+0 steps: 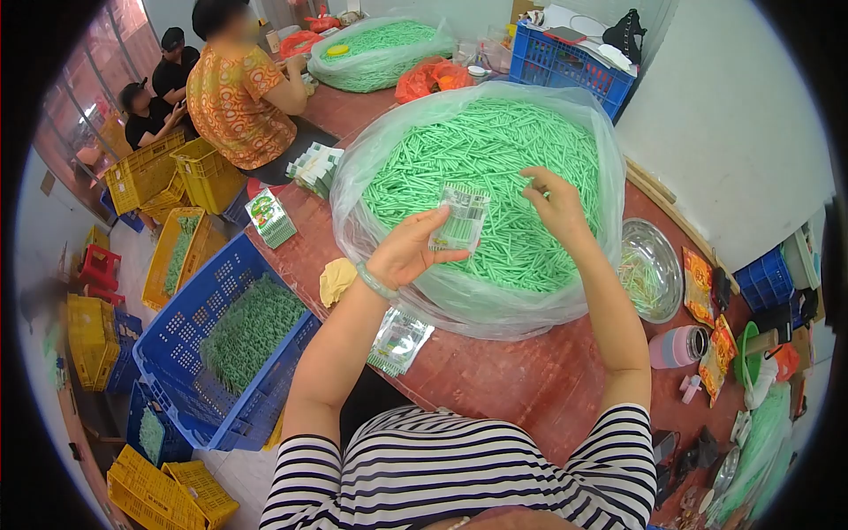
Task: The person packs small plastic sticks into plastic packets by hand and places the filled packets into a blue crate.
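My left hand (405,247) holds a clear packet (461,218) with green sticks inside and a printed label, above a large plastic bag (353,190) full of loose green sticks (495,146). To the right, my right hand (556,205) is over the sticks, its fingers curled with thumb and fingertips near each other; whether anything is between them is too small to tell. Below my left forearm, flat printed packets (399,343) lie at the table edge. A yellow cloth (336,281) is beside the bag.
A blue crate (190,318) of green pieces stands left of the red table (495,375). Stacked packs (270,218) sit at its left edge. On the right are a metal bowl (673,274) and a pink bottle (676,346). A person in orange (234,106) works at the back left.
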The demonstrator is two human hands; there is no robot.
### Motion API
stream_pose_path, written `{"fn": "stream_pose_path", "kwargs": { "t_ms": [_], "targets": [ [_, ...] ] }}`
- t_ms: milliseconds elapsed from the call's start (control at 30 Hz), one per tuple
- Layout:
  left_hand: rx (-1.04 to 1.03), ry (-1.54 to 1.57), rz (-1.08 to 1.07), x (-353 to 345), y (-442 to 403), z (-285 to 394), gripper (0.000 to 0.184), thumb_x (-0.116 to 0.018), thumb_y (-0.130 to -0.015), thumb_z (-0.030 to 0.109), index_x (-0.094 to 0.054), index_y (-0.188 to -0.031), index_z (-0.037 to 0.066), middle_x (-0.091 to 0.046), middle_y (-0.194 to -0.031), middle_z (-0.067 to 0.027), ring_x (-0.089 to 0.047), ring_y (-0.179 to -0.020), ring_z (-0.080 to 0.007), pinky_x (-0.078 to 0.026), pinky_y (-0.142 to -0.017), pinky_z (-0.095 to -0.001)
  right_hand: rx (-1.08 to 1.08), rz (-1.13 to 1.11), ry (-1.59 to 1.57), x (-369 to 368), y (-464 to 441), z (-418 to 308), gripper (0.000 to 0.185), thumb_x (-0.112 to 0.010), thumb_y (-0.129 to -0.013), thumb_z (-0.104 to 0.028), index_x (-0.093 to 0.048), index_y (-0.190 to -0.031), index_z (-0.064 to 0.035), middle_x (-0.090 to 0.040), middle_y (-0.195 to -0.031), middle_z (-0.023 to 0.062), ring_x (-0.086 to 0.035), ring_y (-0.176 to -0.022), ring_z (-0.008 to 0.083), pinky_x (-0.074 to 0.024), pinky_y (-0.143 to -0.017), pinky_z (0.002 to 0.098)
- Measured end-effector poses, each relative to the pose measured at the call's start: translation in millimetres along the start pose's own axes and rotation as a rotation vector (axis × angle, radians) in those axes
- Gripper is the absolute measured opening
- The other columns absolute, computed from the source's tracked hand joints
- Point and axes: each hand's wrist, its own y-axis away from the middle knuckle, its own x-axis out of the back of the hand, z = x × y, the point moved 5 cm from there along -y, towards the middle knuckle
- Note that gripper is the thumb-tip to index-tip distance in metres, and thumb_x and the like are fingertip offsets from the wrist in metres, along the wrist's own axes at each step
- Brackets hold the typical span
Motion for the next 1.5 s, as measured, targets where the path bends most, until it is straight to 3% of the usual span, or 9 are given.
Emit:
{"fn": "stream_pose_path", "kwargs": {
  "t_ms": [200, 433, 600, 767, 833, 967, 1200, 1433, 1500],
  "targets": [
    [-0.097, -0.077, 0.022, 5.6, 16.3, -1.4, 0.031, -0.061, -0.094, 0.013, -0.058, -0.123, 0.006, -0.064, -0.116, -0.0048, -0.061, -0.106, -0.0167, -0.054, -0.088, -0.0342, 0.101, -0.089, 0.057, -15.4, 0.1, -2.2, 0.036, -0.069, -0.081, -0.003, -0.063, -0.117, -0.0054, -0.06, -0.078, 0.0075, -0.056, -0.071, 0.0199, -0.0463, -0.065, 0.032],
    [-0.279, -0.285, 0.138, 15.5, 60.1, -1.5, 0.027, -0.065, -0.089, 0.009, -0.064, -0.115, 0.001, -0.066, -0.107, -0.0021, -0.061, -0.098, -0.0139, -0.047, -0.088, -0.0278, 0.154, -0.365, -0.292, -67.0, 26.7, -119.2, 0.034, -0.069, -0.079, 0.0, -0.065, -0.112, -0.004, -0.06, -0.085, 0.0064, -0.056, -0.07, 0.0136, -0.0442, -0.059, 0.0263],
    [-0.489, -1.036, 0.328, 30.9, 125.5, 33.1, 0.021, -0.069, -0.081, 0.009, -0.068, -0.1, 0.002, -0.069, -0.089, -0.0093, -0.065, -0.083, -0.0187, -0.049, -0.075, -0.0305, 0.459, -0.563, -0.21, -115.9, 40.6, -174.4, 0.033, -0.068, -0.078, 0.004, -0.063, -0.11, -0.0022, -0.059, -0.091, 0.0085, -0.057, -0.069, 0.0141, -0.044, -0.057, 0.0255],
    [-0.481, -1.416, 0.617, 104.8, 218.0, 56.4, 0.021, -0.073, -0.073, 0.005, -0.069, -0.093, 0.002, -0.066, -0.085, -0.0146, -0.065, -0.077, -0.0299, -0.052, -0.07, -0.0349, 0.422, -0.644, -0.207, -144.4, 48.9, -215.1, 0.035, -0.065, -0.078, 0.007, -0.063, -0.111, -0.0009, -0.059, -0.088, 0.0086, -0.057, -0.069, 0.0166, -0.0449, -0.061, 0.0264],
    [-0.389, -1.564, 0.859, 168.2, 273.7, 74.0, 0.023, -0.071, -0.072, 0.001, -0.07, -0.094, 0.004, -0.067, -0.088, -0.0144, -0.065, -0.079, -0.0319, -0.053, -0.073, -0.0365, 0.397, -0.642, -0.164, -143.3, 43.5, -209.7, 0.037, -0.065, -0.077, 0.009, -0.062, -0.113, -0.0006, -0.059, -0.089, 0.0088, -0.056, -0.069, 0.017, -0.0453, -0.063, 0.0265],
    [0.421, -1.717, 1.279, 350.0, 411.6, 50.9, 0.023, -0.056, -0.079, 0.0, -0.071, -0.095, 0.007, -0.067, -0.093, -0.0235, -0.066, -0.088, -0.0396, -0.053, -0.079, -0.0459, 0.25, -0.581, -0.026, -133.1, 22.0, -159.2, 0.038, -0.062, -0.079, 0.01, -0.062, -0.115, -0.0006, -0.062, -0.096, 0.0089, -0.055, -0.074, 0.0141, -0.0454, -0.069, 0.026],
    [1.239, -1.525, 1.281, 456.7, 533.9, -79.6, 0.025, -0.05, -0.089, 0.007, -0.07, -0.102, 0.001, -0.067, -0.106, -0.0224, -0.067, -0.098, -0.0372, -0.055, -0.085, -0.0448, 0.044, -0.469, 0.068, -116.3, -4.3, -77.6, 0.034, -0.054, -0.092, 0.003, -0.057, -0.125, 0.0017, -0.061, -0.113, 0.0095, -0.059, -0.093, 0.0164, -0.0461, -0.084, 0.0278],
    [1.424, -1.209, 0.697, 471.9, 552.0, -215.8, 0.021, -0.058, -0.082, 0.016, -0.072, -0.088, 0.001, -0.071, -0.093, -0.0206, -0.07, -0.083, -0.0299, -0.057, -0.074, -0.0416, -0.071, -0.49, 0.11, -112.2, -10.9, -56.0, 0.034, -0.054, -0.093, 0.001, -0.056, -0.128, 0.002, -0.061, -0.114, 0.0104, -0.059, -0.099, 0.0167, -0.0457, -0.087, 0.0287],
    [1.307, -0.829, 0.209, 471.1, 551.2, -255.6, 0.026, -0.062, -0.081, 0.014, -0.069, -0.102, 0.001, -0.07, -0.103, -0.0182, -0.069, -0.089, -0.0313, -0.055, -0.076, -0.0437, -0.053, -0.499, 0.092, -113.2, -9.1, -56.9, 0.034, -0.054, -0.093, 0.001, -0.056, -0.127, 0.0018, -0.061, -0.114, 0.0106, -0.059, -0.098, 0.0168, -0.0459, -0.087, 0.029]
  ]
}}
